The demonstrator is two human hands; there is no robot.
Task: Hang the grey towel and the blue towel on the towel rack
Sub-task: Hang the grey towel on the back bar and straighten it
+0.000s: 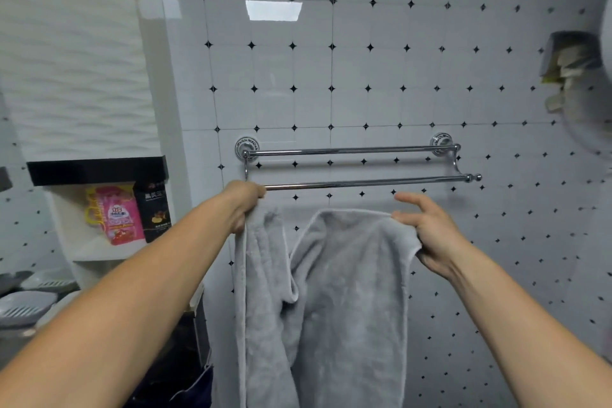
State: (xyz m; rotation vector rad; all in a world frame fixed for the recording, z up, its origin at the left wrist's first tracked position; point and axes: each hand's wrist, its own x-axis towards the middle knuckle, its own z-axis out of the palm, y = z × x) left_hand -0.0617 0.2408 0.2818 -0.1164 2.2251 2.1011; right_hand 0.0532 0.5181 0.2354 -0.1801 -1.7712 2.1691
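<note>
The grey towel [334, 291] hangs in front of me, held up by its top edge just below the chrome double-bar towel rack [357, 183] on the tiled wall. My left hand [243, 204] is shut on the towel's left corner, right at the left end of the rack's front bar. My right hand [427, 235] grips the right corner lower down, thumb and palm pinching it while the other fingers spread out. Both bars are bare. A dark blue piece of cloth [198, 387] shows at the bottom left; I cannot tell whether it is the blue towel.
A wall niche under a black shelf [96, 170] at left holds a pink pouch [117, 214] and a dark package [154, 212]. Grey soap dishes [26, 305] sit at lower left. A wall holder with paper [569, 58] hangs at upper right.
</note>
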